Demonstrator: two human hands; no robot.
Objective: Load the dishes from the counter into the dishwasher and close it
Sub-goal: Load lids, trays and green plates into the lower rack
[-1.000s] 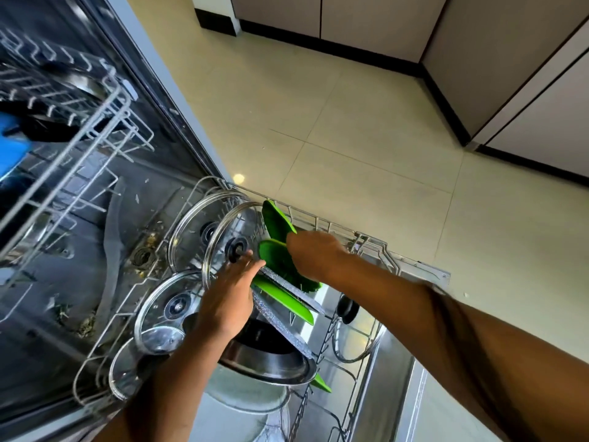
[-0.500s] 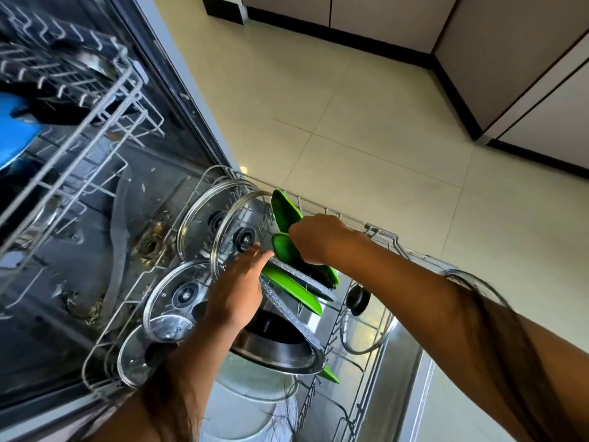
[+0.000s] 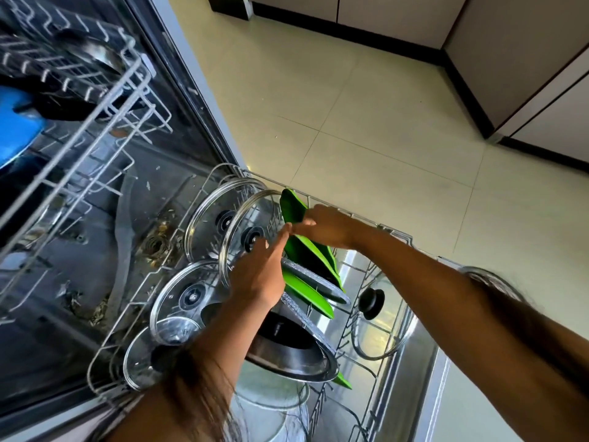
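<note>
Blue something (image 3: 16, 129) sits in the top rack (image 3: 95, 100), cut off at the edge. Glass lids (image 3: 210, 218) stand on edge in the bottom rack (image 3: 395, 232). The left hand (image 3: 259, 272) lays straight fingers against one lid's rim. The right hand (image 3: 325, 226) holds the green plate (image 3: 291, 207) standing in that rack, its fingers mostly hidden. Other plates (image 3: 306, 291) below are partly covered by the hands.
</note>
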